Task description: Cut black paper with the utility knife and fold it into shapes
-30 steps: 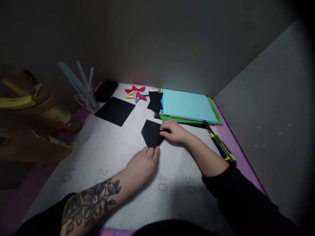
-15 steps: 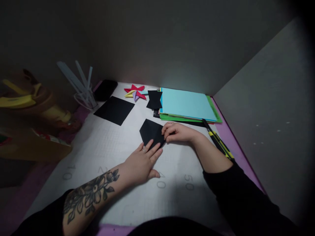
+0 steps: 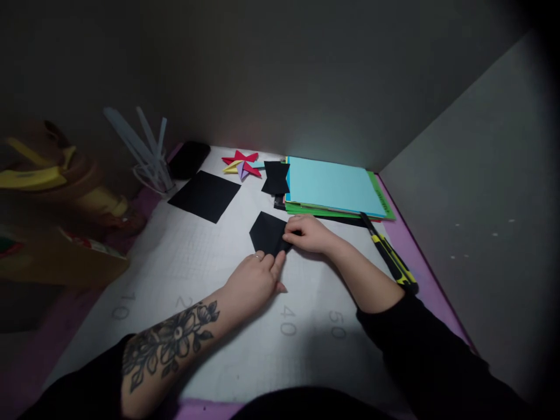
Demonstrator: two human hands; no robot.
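Note:
A folded piece of black paper (image 3: 268, 231) with angled edges lies flat on the white sheet in front of me. My right hand (image 3: 306, 233) pinches its right corner between thumb and bent fingers. At the paper's lower edge rests my left hand (image 3: 258, 277), with the index finger reaching towards that same corner and the thumb standing apart. The fingertips of my left hand are partly hidden. Further back are a flat black paper square (image 3: 205, 196) and a small black paper shape with notched sides (image 3: 276, 177).
A stack of coloured paper (image 3: 332, 184) lies at the back, with a yellow-black utility knife (image 3: 391, 254) to its right. Beside the stack is a colourful folded paper star (image 3: 241, 164). A phone (image 3: 189, 160), a clear cup of strips (image 3: 153, 175) and a brown box (image 3: 61, 262) stand left.
My left hand has drawn its fingers back to the paper's lower edge and bent them. My right hand has shifted slightly left, its fingers closer together at the corner.

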